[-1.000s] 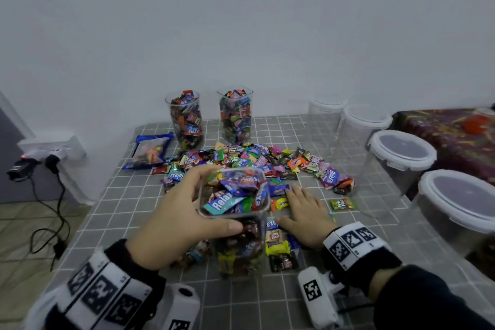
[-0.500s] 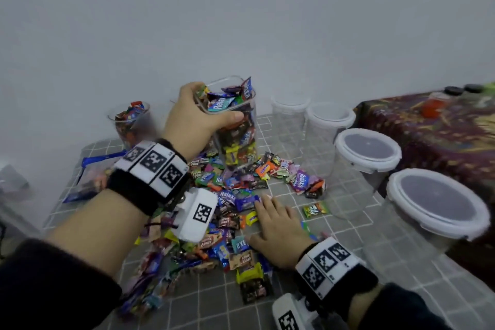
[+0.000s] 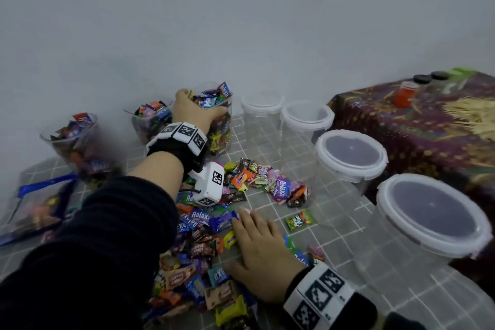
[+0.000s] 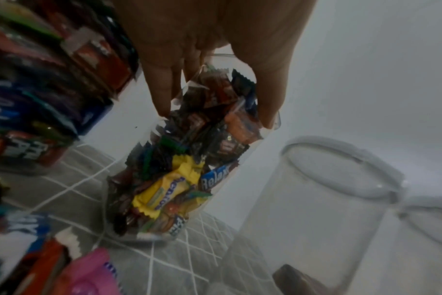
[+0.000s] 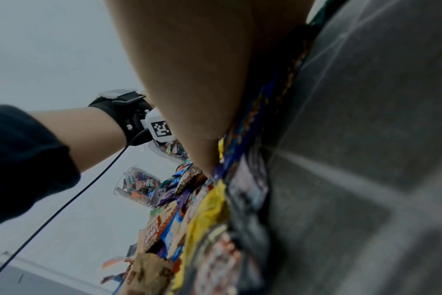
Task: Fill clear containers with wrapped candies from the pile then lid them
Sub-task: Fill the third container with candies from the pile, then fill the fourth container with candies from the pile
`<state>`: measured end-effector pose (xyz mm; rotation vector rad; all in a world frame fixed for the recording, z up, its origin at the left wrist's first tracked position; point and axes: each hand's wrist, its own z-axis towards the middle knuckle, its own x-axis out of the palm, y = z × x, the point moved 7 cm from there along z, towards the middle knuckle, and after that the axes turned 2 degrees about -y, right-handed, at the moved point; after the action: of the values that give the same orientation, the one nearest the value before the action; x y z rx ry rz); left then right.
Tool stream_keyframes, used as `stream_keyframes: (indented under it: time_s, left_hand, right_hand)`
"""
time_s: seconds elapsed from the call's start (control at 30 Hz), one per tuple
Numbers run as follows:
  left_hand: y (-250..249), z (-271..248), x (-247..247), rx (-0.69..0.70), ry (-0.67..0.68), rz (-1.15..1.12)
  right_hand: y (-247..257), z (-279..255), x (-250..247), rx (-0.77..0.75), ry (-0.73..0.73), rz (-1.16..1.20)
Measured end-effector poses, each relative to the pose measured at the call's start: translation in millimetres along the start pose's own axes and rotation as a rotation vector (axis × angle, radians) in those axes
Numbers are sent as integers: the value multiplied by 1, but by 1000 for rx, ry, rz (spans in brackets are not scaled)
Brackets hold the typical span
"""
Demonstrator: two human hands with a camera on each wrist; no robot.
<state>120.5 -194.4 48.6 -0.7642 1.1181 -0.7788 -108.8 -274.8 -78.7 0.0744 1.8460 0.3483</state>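
Note:
My left hand (image 3: 197, 112) grips a clear container (image 3: 221, 128) heaped full of wrapped candies near its rim, at the back of the table by the wall. In the left wrist view the fingers (image 4: 164, 83) and thumb wrap this container (image 4: 169, 179), whose base is at the tabletop. Two other filled, unlidded containers (image 3: 150, 122) (image 3: 76, 142) stand to its left. The candy pile (image 3: 203, 236) spreads over the table's middle. My right hand (image 3: 257, 246) lies flat, fingers straight, on the pile's right edge.
Several empty lidded clear containers (image 3: 348, 158) (image 3: 431, 220) (image 3: 305, 120) (image 3: 262, 104) line the right side. A blue-edged candy bag (image 3: 34, 206) lies at the left. A patterned cloth surface (image 3: 428, 128) with small jars adjoins on the right. A lone green candy (image 3: 300, 220) lies apart.
My left hand carried the full container from the near table up and back toward the wall, now beside the other filled ones. The right hand stayed flat on the candies.

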Motion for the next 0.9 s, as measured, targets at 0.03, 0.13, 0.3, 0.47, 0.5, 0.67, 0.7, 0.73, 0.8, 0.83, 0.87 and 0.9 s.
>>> stream_keyframes:
  time_s: [0.03, 0.13, 0.3, 0.47, 0.5, 0.67, 0.7, 0.73, 0.8, 0.83, 0.87, 0.9]
  left_hand:
    - [3, 2, 3, -17, 9, 12]
    - [15, 10, 7, -74, 32, -10]
    - [16, 11, 5, -106, 100, 22]
    - [-10, -12, -10, 10, -6, 55]
    - [-19, -19, -12, 73, -36, 53]
    - [-64, -45, 14, 333, 169, 28]
    - [-68, -46, 23, 328, 248, 36]
    - [-69, -46, 33, 304, 317, 35]
    - [-69, -43, 50, 236, 408, 17]
    - [-68, -42, 56, 207, 436, 13]
    - [-66, -41, 61, 181, 458, 11]
    - [-64, -40, 65, 167, 469, 17]
  right_hand:
    - [0, 0, 0, 1, 2, 5]
    - [-1, 0, 1, 0, 7, 23]
    - [-1, 0, 0, -1, 5, 45]
    - [-2, 0, 0, -1, 4, 48]
    - [-1, 0, 0, -1, 3, 48]
    - [-1, 0, 0, -2, -7, 46]
    - [-1, 0, 0, -3, -4, 46]
    - [-1, 0, 0, -4, -2, 46]
    - [-1, 0, 0, -2, 3, 45]
    - [-2, 1, 0, -1, 3, 45]
    - [-2, 1, 0, -1, 4, 45]
    - [-2, 1, 0, -1, 3, 46]
